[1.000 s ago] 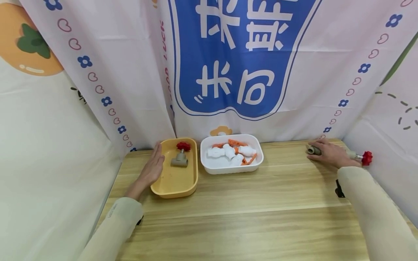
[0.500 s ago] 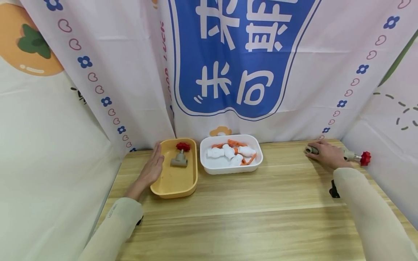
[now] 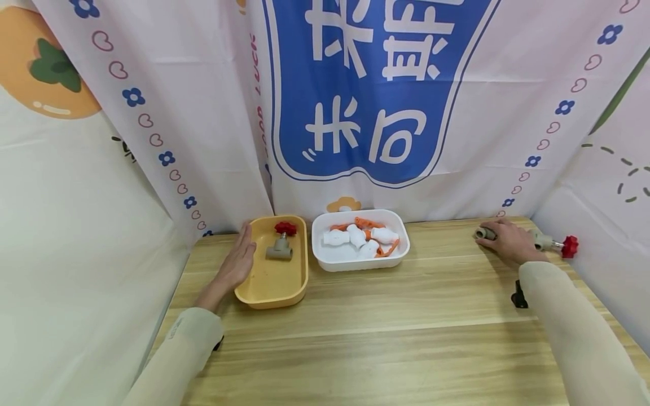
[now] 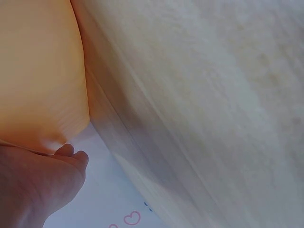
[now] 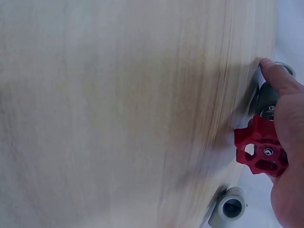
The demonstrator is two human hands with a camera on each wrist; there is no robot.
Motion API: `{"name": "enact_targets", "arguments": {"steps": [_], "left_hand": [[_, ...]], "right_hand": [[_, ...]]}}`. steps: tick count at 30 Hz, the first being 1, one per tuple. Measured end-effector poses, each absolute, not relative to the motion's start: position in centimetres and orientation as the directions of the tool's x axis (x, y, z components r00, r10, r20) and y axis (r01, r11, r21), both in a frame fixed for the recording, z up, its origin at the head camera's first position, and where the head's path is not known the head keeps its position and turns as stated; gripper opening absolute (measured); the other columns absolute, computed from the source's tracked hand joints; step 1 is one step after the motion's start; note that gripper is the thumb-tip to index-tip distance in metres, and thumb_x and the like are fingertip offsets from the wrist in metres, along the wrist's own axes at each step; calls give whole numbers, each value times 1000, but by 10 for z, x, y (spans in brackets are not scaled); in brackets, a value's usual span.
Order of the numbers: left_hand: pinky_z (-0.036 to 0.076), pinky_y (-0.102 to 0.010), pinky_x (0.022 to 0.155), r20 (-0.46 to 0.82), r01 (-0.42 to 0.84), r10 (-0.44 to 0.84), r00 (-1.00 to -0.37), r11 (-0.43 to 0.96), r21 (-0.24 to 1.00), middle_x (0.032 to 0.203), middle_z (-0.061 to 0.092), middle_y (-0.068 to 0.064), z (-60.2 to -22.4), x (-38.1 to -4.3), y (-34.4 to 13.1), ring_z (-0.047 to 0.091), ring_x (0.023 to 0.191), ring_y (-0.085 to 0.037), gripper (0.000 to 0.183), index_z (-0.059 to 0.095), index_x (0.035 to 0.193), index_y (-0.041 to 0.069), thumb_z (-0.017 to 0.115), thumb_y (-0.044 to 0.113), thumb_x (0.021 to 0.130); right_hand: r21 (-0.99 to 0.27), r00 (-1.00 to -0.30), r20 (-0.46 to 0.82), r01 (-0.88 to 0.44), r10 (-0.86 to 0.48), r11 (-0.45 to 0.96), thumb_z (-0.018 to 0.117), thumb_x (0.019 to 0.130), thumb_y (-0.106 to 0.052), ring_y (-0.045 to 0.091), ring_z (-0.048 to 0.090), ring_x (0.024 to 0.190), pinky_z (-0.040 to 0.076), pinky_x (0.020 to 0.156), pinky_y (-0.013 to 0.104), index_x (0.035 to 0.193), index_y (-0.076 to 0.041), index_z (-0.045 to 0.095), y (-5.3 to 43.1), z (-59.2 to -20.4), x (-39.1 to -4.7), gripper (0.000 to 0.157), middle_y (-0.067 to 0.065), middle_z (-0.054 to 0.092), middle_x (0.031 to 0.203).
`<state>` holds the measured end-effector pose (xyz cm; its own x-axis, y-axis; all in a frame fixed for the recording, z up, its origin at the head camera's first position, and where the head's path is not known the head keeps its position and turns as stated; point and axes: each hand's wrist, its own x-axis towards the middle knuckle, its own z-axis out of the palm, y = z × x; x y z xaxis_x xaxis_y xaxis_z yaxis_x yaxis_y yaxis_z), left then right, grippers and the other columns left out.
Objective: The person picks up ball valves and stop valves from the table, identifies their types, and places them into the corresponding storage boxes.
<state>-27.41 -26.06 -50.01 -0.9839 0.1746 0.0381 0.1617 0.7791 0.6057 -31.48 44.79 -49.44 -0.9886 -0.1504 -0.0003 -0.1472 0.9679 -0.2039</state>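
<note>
Though within the right grip (image 3: 512,243), red-knobbed valve (image 5: 262,127) partly invisible.

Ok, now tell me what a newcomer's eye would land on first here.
Probably the big blue lettered panel on the cloth behind the table. Next, likely the red-knobbed valve in the yellow tray on the left. Then the bright red knob near the table's back right corner, beyond the right hand, which grips a grey valve.

Lateral passage is available across the middle tabletop (image 3: 376,332); along the rear, the yellow tray (image 3: 276,282) and white tray (image 3: 360,265) stand between left hand (image 3: 237,258) and right hand (image 3: 512,241).
</note>
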Motion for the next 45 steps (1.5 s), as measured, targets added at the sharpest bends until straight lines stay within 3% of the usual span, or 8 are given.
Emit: {"name": "enact_targets", "arguments": {"steps": [22,32,39,45], "left_hand": [[3,-56,132,23,151,174,-984,775,613,177,-14,-13,-501,-275,-261,-10,164,-32,62,-8,168,3,16,30,117],[3,-55,132,27,154,175,-984,774,615,178,-12,-13,-500,-274,-261,-7,164,-34,61,-7,168,2,18,26,117],[1,-55,132,21,149,174,-985,769,621,177,-13,-12,-499,-274,-260,-8,164,-34,62,-8,168,4,17,27,116],[0,-54,132,15,145,174,-985,767,625,178,-14,-11,-501,-275,-262,-10,164,-30,61,-8,168,5,17,27,117]], "right_hand": [[-199,-977,81,-209,-196,958,75,100,-37,61,56,121,49,89,75,142,-1,62,444,-489,-310,57,35,54,142],[-167,-963,132,-255,-235,952,79,97,-37,45,66,93,55,71,62,139,-1,65,439,-480,-311,58,30,60,127],[-164,-950,169,-291,-264,943,79,97,-32,53,66,102,56,76,67,138,-1,67,430,-470,-310,53,35,60,133],[-149,-939,176,-322,-295,935,78,98,-33,46,68,96,58,73,63,137,-2,68,421,-462,-312,51,34,61,132]]}}
